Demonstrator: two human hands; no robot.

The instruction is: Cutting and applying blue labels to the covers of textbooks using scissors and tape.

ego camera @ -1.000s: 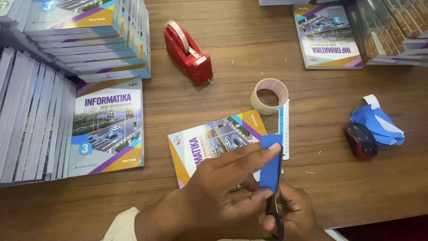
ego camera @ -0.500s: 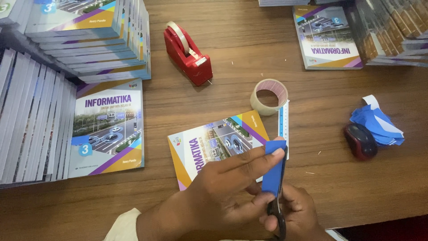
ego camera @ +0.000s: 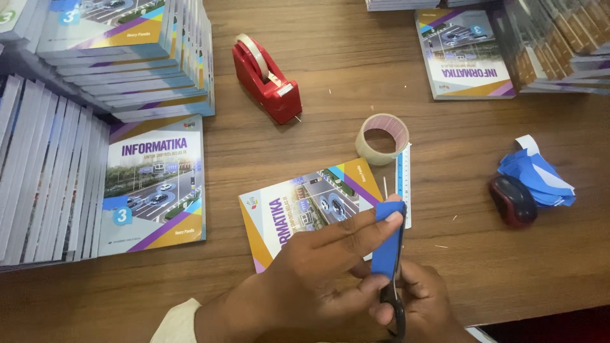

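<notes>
My left hand [ego camera: 311, 273] pinches a blue paper strip [ego camera: 387, 244] upright between thumb and forefinger, above a textbook [ego camera: 305, 203] lying on the wooden table. My right hand [ego camera: 422, 305] sits below and behind it, gripping black-handled scissors [ego camera: 394, 305] whose blades run along the strip's right edge. A thin blade tip pokes up above the strip. Part of the book is hidden by my left hand.
A roll of clear tape [ego camera: 382, 138] and a pale ruler [ego camera: 404, 184] lie just beyond the book. A red tape dispenser [ego camera: 265, 77] stands further back. Book stacks [ego camera: 101, 63] fill the left and far right. Blue paper scraps [ego camera: 537, 173] and a dark mouse [ego camera: 513, 200] sit right.
The blue strip has dropped slightly lower in my left hand, and the scissor blade tip now shows above it. Both hands stay in nearly the same place.
</notes>
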